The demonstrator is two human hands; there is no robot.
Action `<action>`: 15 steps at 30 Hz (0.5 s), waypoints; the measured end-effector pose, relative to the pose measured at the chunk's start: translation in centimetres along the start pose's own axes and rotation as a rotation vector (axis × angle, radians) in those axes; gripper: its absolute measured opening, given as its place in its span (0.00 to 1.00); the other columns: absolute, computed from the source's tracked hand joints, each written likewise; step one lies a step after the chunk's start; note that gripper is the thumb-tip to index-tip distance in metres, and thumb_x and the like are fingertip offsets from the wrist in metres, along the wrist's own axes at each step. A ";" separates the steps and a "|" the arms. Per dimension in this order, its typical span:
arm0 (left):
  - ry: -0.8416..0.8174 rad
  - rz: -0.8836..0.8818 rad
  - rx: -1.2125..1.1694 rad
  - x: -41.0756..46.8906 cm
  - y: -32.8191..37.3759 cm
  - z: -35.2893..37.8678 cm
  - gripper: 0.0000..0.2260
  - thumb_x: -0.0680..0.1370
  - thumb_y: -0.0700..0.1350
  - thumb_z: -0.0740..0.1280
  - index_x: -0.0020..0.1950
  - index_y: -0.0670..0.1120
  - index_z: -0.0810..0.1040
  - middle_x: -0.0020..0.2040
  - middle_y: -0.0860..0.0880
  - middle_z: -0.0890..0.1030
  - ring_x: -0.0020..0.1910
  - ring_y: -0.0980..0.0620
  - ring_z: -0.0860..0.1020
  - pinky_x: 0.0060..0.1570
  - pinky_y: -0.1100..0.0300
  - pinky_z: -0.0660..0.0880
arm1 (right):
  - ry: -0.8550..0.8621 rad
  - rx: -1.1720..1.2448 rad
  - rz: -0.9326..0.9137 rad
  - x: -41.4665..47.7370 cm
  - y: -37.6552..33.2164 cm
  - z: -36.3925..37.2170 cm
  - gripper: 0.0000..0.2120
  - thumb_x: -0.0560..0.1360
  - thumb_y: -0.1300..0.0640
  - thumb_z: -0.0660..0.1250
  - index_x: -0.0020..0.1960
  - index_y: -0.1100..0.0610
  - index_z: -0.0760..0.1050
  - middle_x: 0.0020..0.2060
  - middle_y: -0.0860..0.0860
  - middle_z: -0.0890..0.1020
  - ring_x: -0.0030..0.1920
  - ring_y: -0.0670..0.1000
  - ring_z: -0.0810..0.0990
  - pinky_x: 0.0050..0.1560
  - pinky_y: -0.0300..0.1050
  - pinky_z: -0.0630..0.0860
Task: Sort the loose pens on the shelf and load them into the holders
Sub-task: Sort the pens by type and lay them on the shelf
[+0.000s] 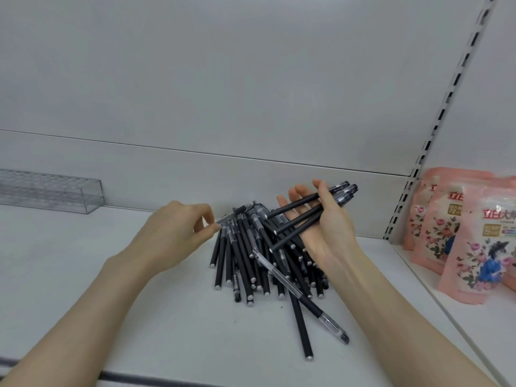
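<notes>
right hand (324, 227) palm-up cradles pens (310, 216); left hand (178, 233) pinches one.

1. Bright, even, diffuse light from above; cool white cast over the pale grey shelf (83, 275) and the back panel.
2. Shadows soft and faint: thin dark rims under the heap of matte black pens (251, 261), a weak smudge under the left hand (173, 233).
3. No hard glare. Small highlights on the pens' silver end caps and on the clear plastic holder with rows of holes (55, 191).
4. Wide-angle distortion: the shelf's back edge bows, the slotted metal upright (446, 107) leans strongly at right.
5. Overall softness; print on the pink floral packets (474, 233) slightly smeared, forearms at the bottom edge stretched.
</notes>
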State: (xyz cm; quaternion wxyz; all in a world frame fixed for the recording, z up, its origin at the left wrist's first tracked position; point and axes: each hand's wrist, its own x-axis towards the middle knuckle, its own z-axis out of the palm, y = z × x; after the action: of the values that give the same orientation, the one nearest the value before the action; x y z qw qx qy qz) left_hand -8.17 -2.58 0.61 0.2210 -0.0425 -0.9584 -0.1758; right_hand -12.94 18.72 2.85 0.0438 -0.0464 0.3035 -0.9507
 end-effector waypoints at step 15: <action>-0.160 0.388 -0.427 -0.9 3.2 2.4 0.17 0.70 0.63 0.67 0.54 0.56 0.79 0.51 0.59 0.77 0.56 0.59 0.73 0.57 0.67 0.67 | -0.042 -0.132 -0.007 -0.1 -0.1 0.2 0.11 0.82 0.55 0.56 0.47 0.59 0.71 0.25 0.49 0.69 0.23 0.45 0.67 0.25 0.37 0.71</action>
State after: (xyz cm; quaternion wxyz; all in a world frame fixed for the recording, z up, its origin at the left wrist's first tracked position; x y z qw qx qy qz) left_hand -7.86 1.30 -0.79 0.1605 -0.2839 -0.8881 -0.3239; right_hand -12.81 18.72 3.10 0.0439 -0.0701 0.3642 -0.9276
